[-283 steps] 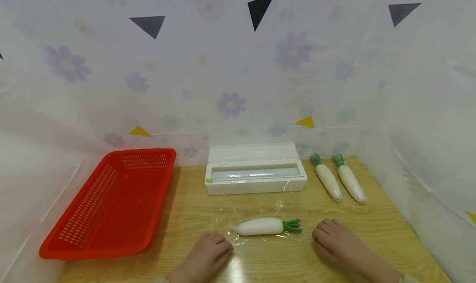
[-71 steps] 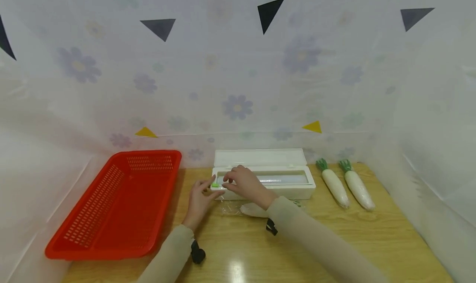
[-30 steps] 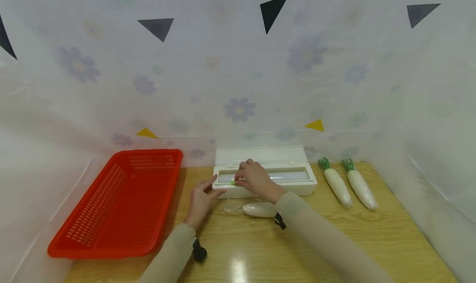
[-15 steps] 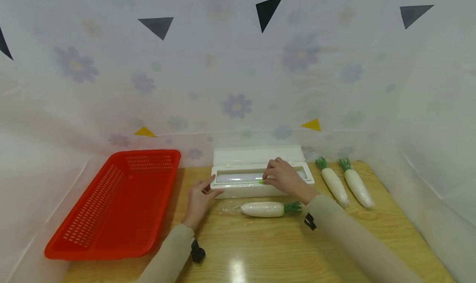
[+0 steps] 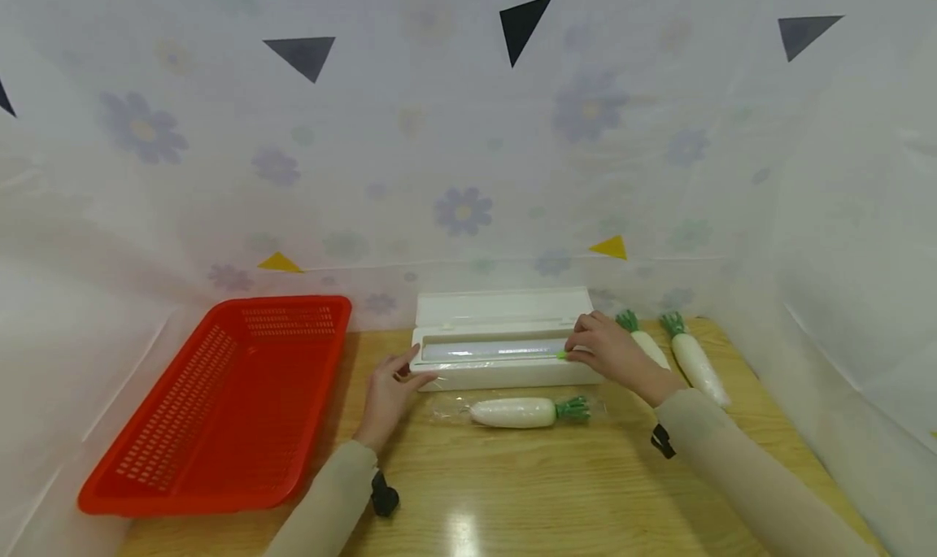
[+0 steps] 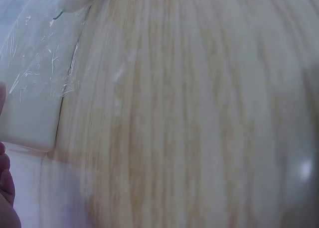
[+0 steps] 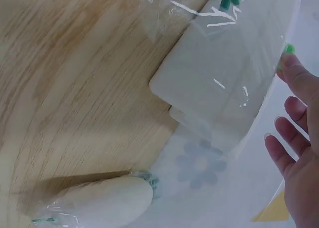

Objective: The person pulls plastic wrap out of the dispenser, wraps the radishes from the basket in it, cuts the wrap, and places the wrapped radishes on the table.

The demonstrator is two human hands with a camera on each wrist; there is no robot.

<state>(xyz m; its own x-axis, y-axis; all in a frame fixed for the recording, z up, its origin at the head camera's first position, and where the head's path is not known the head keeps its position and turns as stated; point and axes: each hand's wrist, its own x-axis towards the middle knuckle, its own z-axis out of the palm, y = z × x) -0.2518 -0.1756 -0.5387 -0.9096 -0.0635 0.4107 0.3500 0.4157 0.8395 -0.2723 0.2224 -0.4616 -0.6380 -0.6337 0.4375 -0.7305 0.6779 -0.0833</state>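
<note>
A white cling film box [image 5: 505,376] stands at the back of the table, its lid up and a film roll [image 5: 498,349] inside. My left hand [image 5: 385,394] holds its left end, thumb on the front and index finger at the top corner. Between thumb and finger, my right hand [image 5: 618,354] pinches the green slide cutter [image 7: 289,49] near the right end of the box's front edge. In the right wrist view the other fingers of that hand are loosely bent. In front of the box lies a white radish [image 5: 512,413] with green stems, loose clear film around it.
A red plastic basket [image 5: 296,459] is at the left of the table. Two film-wrapped radishes lie at the right; the right hand partly covers the nearer one [image 5: 647,347], beside the farther radish [image 5: 699,367]. A patterned curtain [image 5: 381,175] closes off the back and sides.
My right hand has slid the green cutter from the box's left end to near its right end. Earlier, the radish moved closer to the box and film came around it. The left hand stays put.
</note>
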